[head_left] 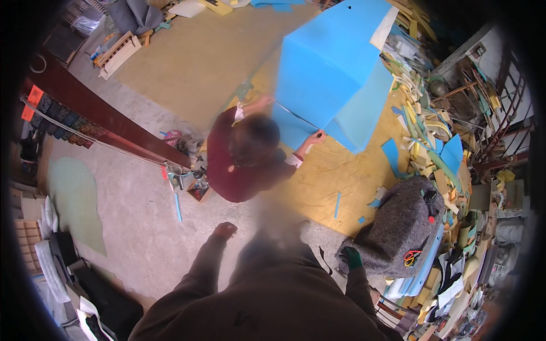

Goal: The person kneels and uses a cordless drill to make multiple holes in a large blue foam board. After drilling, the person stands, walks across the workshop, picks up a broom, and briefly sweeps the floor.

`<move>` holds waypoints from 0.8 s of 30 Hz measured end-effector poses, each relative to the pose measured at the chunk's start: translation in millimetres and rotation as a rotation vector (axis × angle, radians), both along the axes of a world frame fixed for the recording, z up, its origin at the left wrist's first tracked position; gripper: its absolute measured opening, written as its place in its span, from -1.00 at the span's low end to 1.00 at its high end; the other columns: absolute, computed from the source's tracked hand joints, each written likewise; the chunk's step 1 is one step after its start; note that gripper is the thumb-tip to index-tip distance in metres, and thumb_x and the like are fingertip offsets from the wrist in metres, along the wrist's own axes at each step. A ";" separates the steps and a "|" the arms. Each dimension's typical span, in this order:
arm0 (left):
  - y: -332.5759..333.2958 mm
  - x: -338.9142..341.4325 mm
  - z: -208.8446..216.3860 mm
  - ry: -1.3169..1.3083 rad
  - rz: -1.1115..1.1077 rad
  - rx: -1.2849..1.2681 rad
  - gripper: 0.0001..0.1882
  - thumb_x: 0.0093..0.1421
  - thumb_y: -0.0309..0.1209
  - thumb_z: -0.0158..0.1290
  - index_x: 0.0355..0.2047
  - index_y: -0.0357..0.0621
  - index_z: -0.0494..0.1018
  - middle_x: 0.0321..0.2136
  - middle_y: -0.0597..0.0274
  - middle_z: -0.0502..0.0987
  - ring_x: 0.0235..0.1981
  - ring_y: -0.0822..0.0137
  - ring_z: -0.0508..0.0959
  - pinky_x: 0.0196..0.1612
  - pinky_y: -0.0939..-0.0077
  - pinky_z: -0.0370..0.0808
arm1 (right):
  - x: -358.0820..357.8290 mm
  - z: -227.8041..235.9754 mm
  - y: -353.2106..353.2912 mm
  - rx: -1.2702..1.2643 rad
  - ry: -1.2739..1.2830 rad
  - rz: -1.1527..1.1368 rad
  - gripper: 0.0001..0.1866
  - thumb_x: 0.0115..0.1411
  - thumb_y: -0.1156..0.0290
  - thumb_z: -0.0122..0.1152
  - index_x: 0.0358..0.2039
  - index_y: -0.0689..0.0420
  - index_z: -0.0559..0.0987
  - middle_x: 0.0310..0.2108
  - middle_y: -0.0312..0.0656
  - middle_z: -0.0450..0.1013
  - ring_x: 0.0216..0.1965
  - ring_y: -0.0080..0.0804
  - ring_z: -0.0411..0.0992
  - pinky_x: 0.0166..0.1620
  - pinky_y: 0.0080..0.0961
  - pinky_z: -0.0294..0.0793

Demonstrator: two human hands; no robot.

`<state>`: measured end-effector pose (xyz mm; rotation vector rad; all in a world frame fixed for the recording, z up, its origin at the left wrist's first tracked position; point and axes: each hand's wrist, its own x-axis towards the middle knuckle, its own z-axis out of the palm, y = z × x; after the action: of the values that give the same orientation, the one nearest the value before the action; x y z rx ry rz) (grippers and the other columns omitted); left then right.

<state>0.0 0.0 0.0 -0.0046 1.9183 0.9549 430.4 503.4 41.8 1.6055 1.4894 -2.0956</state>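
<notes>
My left hand, bare, hangs over the concrete floor with its fingers curled in and nothing visible in them. My right hand wears a green glove with dark fingers. Those fingers look apart and rest at the edge of a thick grey felt-like cloth draped over a bulky form. Orange-handled scissors lie on the cloth near that hand, and a red-and-black tool lies higher up on it.
A co-worker in a maroon top bends ahead, both hands on a thin dark strip across a large blue sheet on a yellowish work surface. Foam scraps pile up on the right. A rusty beam slants at left.
</notes>
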 end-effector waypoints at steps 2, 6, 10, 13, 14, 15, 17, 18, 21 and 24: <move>-1.9 0.9 -1.7 0.006 0.028 0.003 -0.69 0.25 -0.17 0.16 -0.19 -0.14 0.64 -0.36 0.11 0.70 -0.41 0.22 0.70 -0.23 0.28 0.62 | -4.3 8.5 -5.7 0.053 -0.090 -0.019 -0.65 0.34 0.21 0.27 0.06 0.06 0.54 -0.17 -0.18 0.61 -0.26 -0.21 0.63 -0.20 -0.25 0.56; -1.9 4.0 -0.8 -0.037 0.049 -0.001 -0.73 0.27 -0.33 0.18 -0.15 -0.29 0.61 -0.31 0.06 0.70 -0.35 0.23 0.70 -0.26 0.34 0.66 | -17.2 28.5 -17.1 0.077 -0.142 -0.062 -0.74 0.34 0.25 0.22 -0.02 0.06 0.56 -0.25 -0.22 0.59 -0.35 -0.30 0.60 -0.31 -0.38 0.51; -6.5 11.3 0.4 -0.043 0.015 -0.031 -0.73 0.27 -0.32 0.19 -0.15 -0.29 0.61 -0.31 0.07 0.70 -0.36 0.24 0.70 -0.27 0.34 0.66 | -29.7 51.2 -30.6 0.110 -0.080 -0.060 -0.84 0.34 0.29 0.16 -0.17 0.06 0.59 -0.38 -0.28 0.53 -0.49 -0.43 0.54 -0.48 -0.55 0.43; -9.2 13.6 -1.5 -0.038 0.030 -0.023 -0.71 0.26 -0.20 0.18 -0.19 -0.17 0.63 -0.35 0.14 0.70 -0.39 0.27 0.69 -0.25 0.30 0.62 | -40.6 62.2 -33.9 0.099 -0.095 -0.070 -0.82 0.34 0.26 0.17 -0.15 0.05 0.59 -0.37 -0.30 0.53 -0.47 -0.44 0.54 -0.49 -0.58 0.41; -9.6 13.7 -1.8 -0.056 0.037 -0.042 -0.69 0.25 -0.15 0.17 -0.21 -0.12 0.64 -0.37 0.18 0.70 -0.41 0.28 0.69 -0.24 0.28 0.61 | -43.6 63.8 -35.1 0.103 -0.138 -0.092 -0.81 0.34 0.25 0.17 -0.15 0.04 0.58 -0.36 -0.31 0.53 -0.46 -0.44 0.54 -0.49 -0.59 0.40; -9.6 12.4 -1.8 -0.043 0.035 -0.019 -0.71 0.26 -0.20 0.18 -0.19 -0.17 0.63 -0.35 0.15 0.70 -0.40 0.28 0.69 -0.26 0.31 0.62 | -45.9 65.2 -35.5 0.105 -0.127 -0.085 -0.82 0.34 0.24 0.17 -0.15 0.03 0.58 -0.36 -0.32 0.53 -0.45 -0.44 0.54 -0.49 -0.60 0.39; -8.3 6.9 -1.4 -0.062 0.016 -0.043 -0.73 0.28 -0.31 0.19 -0.15 -0.27 0.61 -0.33 0.10 0.69 -0.38 0.26 0.69 -0.28 0.36 0.65 | -49.2 66.0 -34.9 0.116 -0.153 -0.094 -0.82 0.34 0.23 0.16 -0.16 0.02 0.58 -0.36 -0.34 0.52 -0.44 -0.46 0.54 -0.49 -0.60 0.37; -7.6 4.5 -0.9 -0.052 0.021 -0.025 -0.73 0.29 -0.31 0.18 -0.15 -0.28 0.61 -0.33 0.10 0.69 -0.39 0.26 0.69 -0.28 0.36 0.65 | -49.8 65.8 -34.4 0.106 -0.120 -0.091 -0.83 0.34 0.23 0.16 -0.17 0.01 0.58 -0.36 -0.35 0.52 -0.43 -0.46 0.54 -0.49 -0.59 0.37; -5.8 0.8 0.2 -0.049 0.027 -0.010 -0.73 0.29 -0.31 0.18 -0.15 -0.28 0.61 -0.33 0.10 0.69 -0.39 0.27 0.68 -0.29 0.36 0.65 | -50.2 64.8 -32.5 0.093 -0.096 -0.103 -0.84 0.33 0.23 0.17 -0.20 -0.01 0.58 -0.37 -0.37 0.51 -0.43 -0.47 0.54 -0.48 -0.57 0.36; -3.7 -0.9 -0.3 -0.041 0.037 0.010 -0.73 0.29 -0.31 0.18 -0.15 -0.28 0.61 -0.33 0.09 0.69 -0.38 0.27 0.69 -0.29 0.35 0.65 | -49.0 61.3 -31.5 0.095 -0.108 -0.117 -0.85 0.32 0.23 0.17 -0.19 -0.02 0.59 -0.37 -0.37 0.51 -0.45 -0.48 0.54 -0.47 -0.56 0.37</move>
<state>-0.9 -3.7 -0.3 -0.0542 1.8813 0.9817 381.4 471.9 103.1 1.8507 1.5154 -1.9863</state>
